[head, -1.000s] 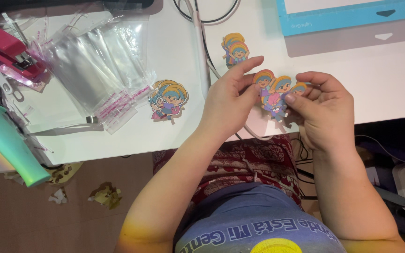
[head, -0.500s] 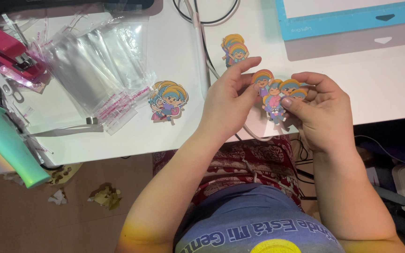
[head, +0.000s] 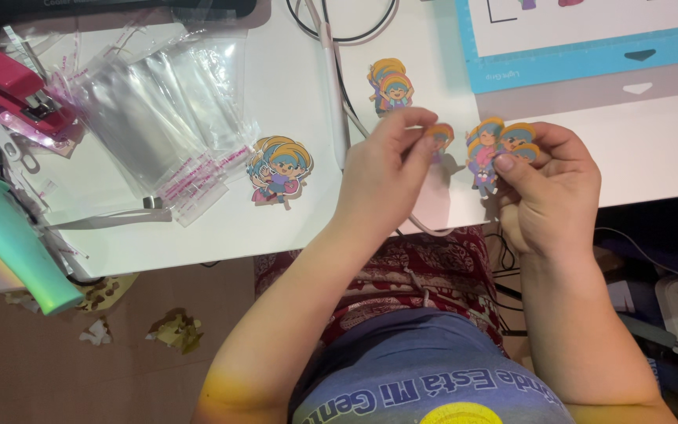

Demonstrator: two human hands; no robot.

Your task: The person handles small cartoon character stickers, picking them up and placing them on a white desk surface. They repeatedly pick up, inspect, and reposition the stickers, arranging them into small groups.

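Note:
My right hand point(head: 547, 192) pinches a small fan of cartoon-figure stickers point(head: 498, 145) with orange hair and blue faces, held just above the white desk point(head: 292, 78). My left hand point(head: 386, 177) grips a single sticker point(head: 439, 135) of the same kind between thumb and fingers, a short way left of the fan. On the desk lie two more small stacks of these stickers: one point(head: 280, 169) to the left of my left hand, another point(head: 390, 85) farther back, above it.
A pile of clear resealable bags point(head: 154, 118) lies at the left. A pink stapler point(head: 9, 86) sits at the far left, a teal handle point(head: 9, 243) by the desk's front edge. A blue cutting mat point(head: 590, 55) lies at the back right. Cables point(head: 339, 31) cross the desk.
My left hand has drawn one sticker out of the bunch and moved it left, away from my right hand. The two hands are now apart.

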